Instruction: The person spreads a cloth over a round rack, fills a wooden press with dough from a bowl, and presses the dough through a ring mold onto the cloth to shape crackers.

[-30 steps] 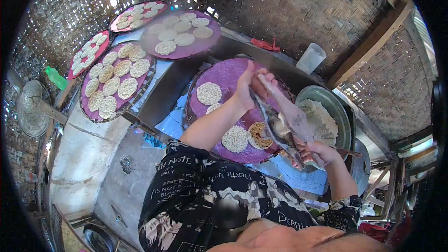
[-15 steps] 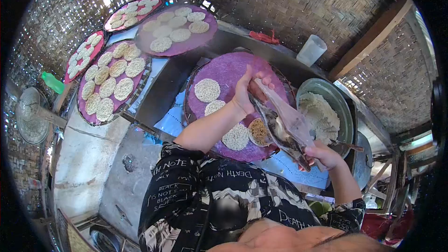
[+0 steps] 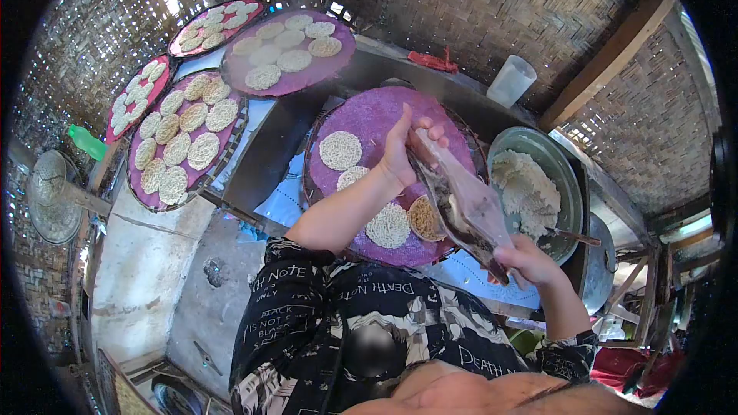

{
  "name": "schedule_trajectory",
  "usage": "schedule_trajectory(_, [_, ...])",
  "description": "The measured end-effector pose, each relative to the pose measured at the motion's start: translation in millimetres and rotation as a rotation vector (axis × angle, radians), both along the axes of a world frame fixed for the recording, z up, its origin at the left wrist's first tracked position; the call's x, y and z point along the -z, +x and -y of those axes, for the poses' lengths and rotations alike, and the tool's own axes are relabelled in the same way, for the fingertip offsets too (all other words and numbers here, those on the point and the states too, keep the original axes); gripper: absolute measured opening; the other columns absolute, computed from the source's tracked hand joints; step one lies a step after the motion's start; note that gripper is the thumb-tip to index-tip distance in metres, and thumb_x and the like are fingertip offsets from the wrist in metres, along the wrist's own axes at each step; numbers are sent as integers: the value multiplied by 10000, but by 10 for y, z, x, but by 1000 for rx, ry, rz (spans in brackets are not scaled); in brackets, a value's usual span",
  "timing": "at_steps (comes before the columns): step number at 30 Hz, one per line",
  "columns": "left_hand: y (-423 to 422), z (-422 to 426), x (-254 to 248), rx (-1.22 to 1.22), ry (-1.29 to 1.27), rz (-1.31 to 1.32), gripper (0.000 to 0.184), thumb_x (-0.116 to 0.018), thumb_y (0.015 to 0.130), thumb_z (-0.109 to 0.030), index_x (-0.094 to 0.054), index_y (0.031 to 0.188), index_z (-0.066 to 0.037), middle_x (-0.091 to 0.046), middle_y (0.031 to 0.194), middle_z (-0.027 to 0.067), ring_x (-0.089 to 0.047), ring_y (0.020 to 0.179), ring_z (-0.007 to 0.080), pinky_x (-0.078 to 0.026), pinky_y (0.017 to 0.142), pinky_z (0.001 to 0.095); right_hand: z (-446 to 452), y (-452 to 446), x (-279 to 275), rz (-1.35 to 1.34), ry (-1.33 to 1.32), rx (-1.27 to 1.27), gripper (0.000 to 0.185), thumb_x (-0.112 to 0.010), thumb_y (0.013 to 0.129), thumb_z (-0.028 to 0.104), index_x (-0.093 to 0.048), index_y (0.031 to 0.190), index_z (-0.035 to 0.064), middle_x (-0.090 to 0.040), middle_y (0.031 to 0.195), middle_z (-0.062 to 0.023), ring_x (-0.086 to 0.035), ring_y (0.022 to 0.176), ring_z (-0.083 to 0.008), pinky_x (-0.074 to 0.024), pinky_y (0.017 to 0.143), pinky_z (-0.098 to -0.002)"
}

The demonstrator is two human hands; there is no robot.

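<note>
A long dark wooden tool (image 3: 453, 211) with a whitish plastic sheet (image 3: 473, 192) over it slants between my hands, above a round purple-covered tray (image 3: 384, 119). My left hand (image 3: 407, 146) grips its upper end, fingers curled over the edge and thumb up. My right hand (image 3: 526, 260) pinches the lower end and the sheet. Something pale shows between the wood and the sheet. On the tray lie a lacy noodle disc (image 3: 340, 151), another (image 3: 388, 226) and a partly covered one. Beside them sits a small round mould (image 3: 425, 218) with brownish strands.
A green basin (image 3: 569, 184) of pale dough with a wooden-handled tool stands at the right. Behind it is a translucent plastic container (image 3: 511, 81) near a red cloth (image 3: 433, 60). Several disc-filled trays (image 3: 184, 137) stand at the left, near a green bottle (image 3: 87, 141).
The plastic sheet has come down closer over the wooden tool, narrowing the gap between them. Both hands keep their grips. The view has shifted slightly.
</note>
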State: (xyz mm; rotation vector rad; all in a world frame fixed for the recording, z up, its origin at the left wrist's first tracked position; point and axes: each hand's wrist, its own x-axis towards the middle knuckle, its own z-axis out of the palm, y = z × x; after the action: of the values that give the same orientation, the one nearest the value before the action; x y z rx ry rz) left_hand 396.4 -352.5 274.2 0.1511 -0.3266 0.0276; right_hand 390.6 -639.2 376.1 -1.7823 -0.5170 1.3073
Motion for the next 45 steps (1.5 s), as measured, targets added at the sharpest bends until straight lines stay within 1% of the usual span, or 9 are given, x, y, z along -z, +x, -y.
schedule_trajectory(4, [-181,6,-518,-14,198,-97,517,-492,837,-517,-543,1098,-74,-572,1057,129,-535,994,284,-404,895,397,105,63,-191,-6,188,10,594,-598,757,492,-523,1003,-42,-598,761,-91,-578,625,-156,-463,540,-277])
schedule_trajectory(8, [-336,-9,-406,-367,1424,167,636,-716,659,-258,-470,1189,-8,-506,1211,158,-488,1108,271,-374,940,346,-125,26,-155,205,297,67,699,-596,725,561,-507,1058,-47,-603,823,-102,-574,706,-152,-458,605,-271])
schedule_trajectory(11, [-457,261,-386,-867,1782,-217,679,-774,565,-236,-501,1140,0,-536,1166,158,-507,1083,242,-383,924,340,-422,16,48,376,364,-65,769,-543,756,603,-472,1143,-57,-577,978,-133,-569,868,-194,-460,733,-310])
schedule_trajectory(14, [-753,-46,-351,-820,1645,-286,563,-774,571,-245,-560,1042,-23,-587,1049,136,-554,992,218,-429,867,328,-736,63,395,230,642,-26,779,-524,764,610,-433,1238,-2,-488,1168,-169,-470,1098,-290,-384,916,-391])
schedule_trajectory(18, [-1263,-399,-159,-782,1244,-240,520,-685,687,-247,-508,1122,-24,-579,1011,108,-560,931,203,-452,838,337,-946,47,711,1340,192,-392,726,-547,717,600,-433,1288,166,-329,1337,-183,-218,1271,-415,-210,1028,-521])
schedule_trajectory(24, [-1861,-648,-35,-697,650,-353,524,-567,841,-261,-395,1266,-8,-554,985,90,-556,865,190,-482,794,362,-949,54,875,1374,127,-552,702,-543,715,607,-468,1260,171,-295,1371,-158,-178,1300,-395,-139,1035,-570])
schedule_trajectory(33, [-1928,-523,-244,-783,593,-479,581,-562,849,-299,-351,1294,9,-547,977,107,-555,853,195,-509,753,384,-922,17,765,1362,99,-645,670,-541,713,613,-514,1220,177,-278,1387,-134,-167,1310,-378,-115,1042,-569])
schedule_trajectory(39, [-1883,-392,-325,-850,604,-550,610,-554,854,-319,-328,1306,21,-545,968,112,-556,846,197,-523,738,393,-756,282,755,1298,294,-262,503,-630,729,405,-565,1150,137,-441,1240,-142,-366,1191,-351,-275,997,-482])
schedule_trajectory(45, [-1846,-650,-41,-861,958,-432,633,-549,855,-313,-293,1319,33,-545,966,117,-556,854,208,-523,747,426,-687,412,1076,1288,46,31,153,-657,684,237,-657,695,84,-555,755,-106,-523,792,-293,-422,724,-409])
